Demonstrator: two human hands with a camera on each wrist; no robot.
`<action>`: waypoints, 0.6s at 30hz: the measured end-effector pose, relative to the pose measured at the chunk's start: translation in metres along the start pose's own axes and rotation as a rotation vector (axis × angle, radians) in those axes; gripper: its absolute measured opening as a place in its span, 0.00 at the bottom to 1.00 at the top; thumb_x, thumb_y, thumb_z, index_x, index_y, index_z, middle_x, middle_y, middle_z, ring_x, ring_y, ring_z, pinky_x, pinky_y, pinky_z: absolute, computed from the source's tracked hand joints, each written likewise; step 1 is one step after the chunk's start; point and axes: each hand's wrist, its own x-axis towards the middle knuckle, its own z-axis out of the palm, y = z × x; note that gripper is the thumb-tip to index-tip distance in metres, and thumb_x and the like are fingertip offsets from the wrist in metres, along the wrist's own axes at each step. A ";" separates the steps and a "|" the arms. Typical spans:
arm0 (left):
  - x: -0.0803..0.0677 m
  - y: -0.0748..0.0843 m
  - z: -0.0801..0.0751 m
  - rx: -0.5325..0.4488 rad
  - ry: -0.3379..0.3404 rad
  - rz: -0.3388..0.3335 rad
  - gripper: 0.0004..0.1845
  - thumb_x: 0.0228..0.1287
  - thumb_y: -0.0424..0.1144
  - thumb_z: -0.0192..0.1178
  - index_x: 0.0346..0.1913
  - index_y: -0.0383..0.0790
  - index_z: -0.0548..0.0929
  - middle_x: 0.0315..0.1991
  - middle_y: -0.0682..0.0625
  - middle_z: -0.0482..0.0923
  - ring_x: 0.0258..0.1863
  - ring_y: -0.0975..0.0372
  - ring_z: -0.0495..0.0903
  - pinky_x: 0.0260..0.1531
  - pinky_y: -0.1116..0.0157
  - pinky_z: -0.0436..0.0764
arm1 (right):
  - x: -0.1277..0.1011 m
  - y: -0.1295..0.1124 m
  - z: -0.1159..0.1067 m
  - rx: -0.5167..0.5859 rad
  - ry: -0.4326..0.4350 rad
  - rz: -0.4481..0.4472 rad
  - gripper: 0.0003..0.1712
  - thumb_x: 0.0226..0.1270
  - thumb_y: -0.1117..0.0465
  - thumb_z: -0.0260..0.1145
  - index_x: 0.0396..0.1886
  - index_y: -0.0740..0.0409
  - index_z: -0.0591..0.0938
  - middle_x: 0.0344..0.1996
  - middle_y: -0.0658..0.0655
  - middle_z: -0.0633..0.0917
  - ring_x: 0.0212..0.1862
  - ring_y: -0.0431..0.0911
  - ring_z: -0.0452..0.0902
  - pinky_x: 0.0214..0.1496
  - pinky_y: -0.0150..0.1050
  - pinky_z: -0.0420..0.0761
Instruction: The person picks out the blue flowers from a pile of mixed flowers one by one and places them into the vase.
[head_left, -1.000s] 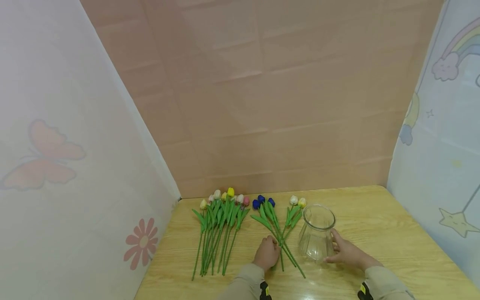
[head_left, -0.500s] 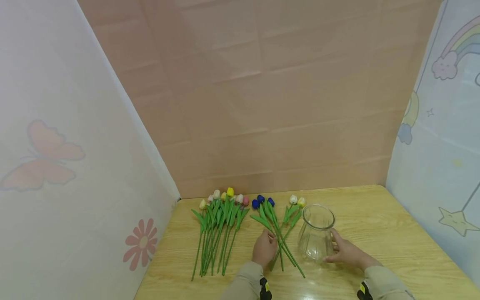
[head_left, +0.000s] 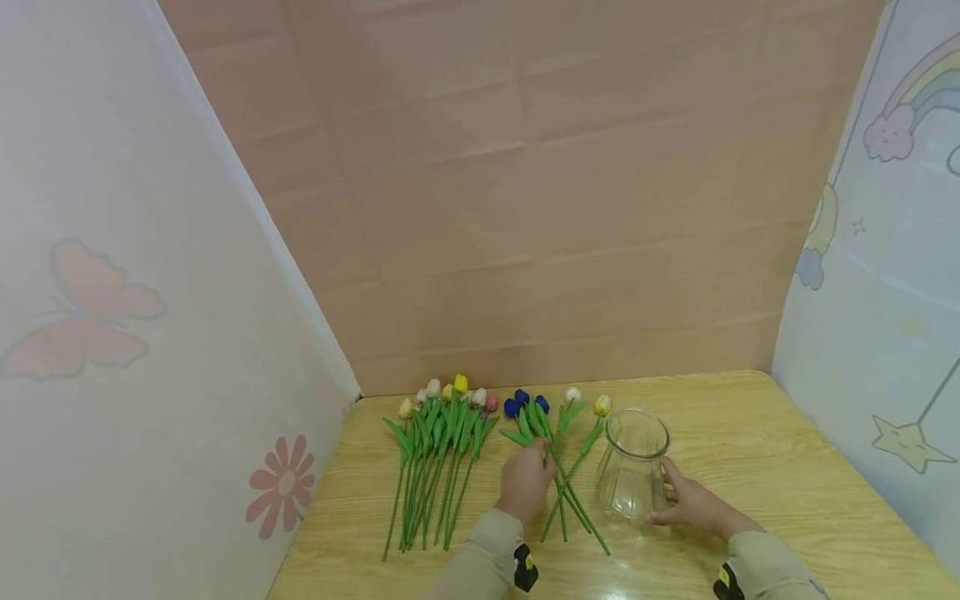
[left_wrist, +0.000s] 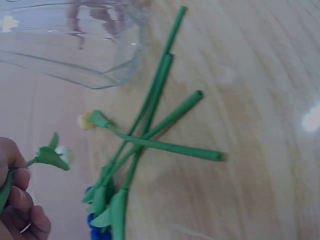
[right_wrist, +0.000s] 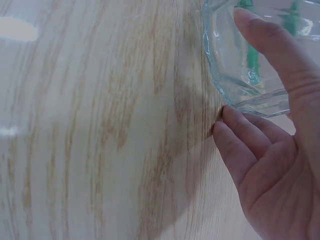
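You are at the pick-up step: your left hand (head_left: 527, 483) pinches the stem of a white artificial tulip (head_left: 573, 394) and has its head raised off the small loose group of tulips beside the vase. In the left wrist view the fingers (left_wrist: 17, 200) curl round that stem. Your right hand (head_left: 693, 504) rests with straight fingers against the base of the glass vase (head_left: 632, 463), which stands upright on the wooden table (head_left: 750, 467), steadying it without clasping it.

The next move, as I judge it, calls for you to lift the stem clear of the crossed stems and tip its cut end into the vase mouth, keeping the vase braced.

Counted: one vase, empty; three blue tulips (head_left: 522, 402); one yellow tulip (head_left: 602, 405); the one white tulip in hand. The bunch of tulips (head_left: 442, 433) farther left holds about seven heads; I cannot tell exactly.
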 end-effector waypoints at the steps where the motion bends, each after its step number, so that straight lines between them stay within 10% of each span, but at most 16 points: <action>1: 0.002 0.000 -0.003 0.033 0.048 0.021 0.14 0.67 0.38 0.60 0.53 0.43 0.82 0.07 0.61 0.61 0.05 0.74 0.49 0.06 0.78 0.49 | 0.000 0.000 0.000 -0.005 0.000 0.000 0.69 0.53 0.56 0.76 0.72 0.73 0.33 0.62 0.91 0.52 0.58 0.80 0.64 0.55 0.62 0.75; 11: 0.015 -0.022 -0.046 0.142 0.492 0.253 0.23 0.63 0.34 0.62 0.62 0.38 0.77 0.11 0.60 0.59 0.13 0.76 0.42 0.12 0.78 0.47 | -0.002 -0.006 0.000 -0.009 -0.006 -0.012 0.68 0.55 0.58 0.75 0.71 0.76 0.32 0.61 0.91 0.53 0.57 0.81 0.65 0.54 0.62 0.75; 18: 0.013 -0.059 -0.068 0.249 0.633 0.231 0.18 0.73 0.40 0.51 0.60 0.40 0.79 0.14 0.55 0.69 0.16 0.75 0.42 0.14 0.77 0.48 | -0.003 -0.007 0.000 -0.009 -0.003 -0.007 0.68 0.55 0.58 0.75 0.71 0.76 0.32 0.62 0.91 0.53 0.57 0.80 0.65 0.54 0.62 0.75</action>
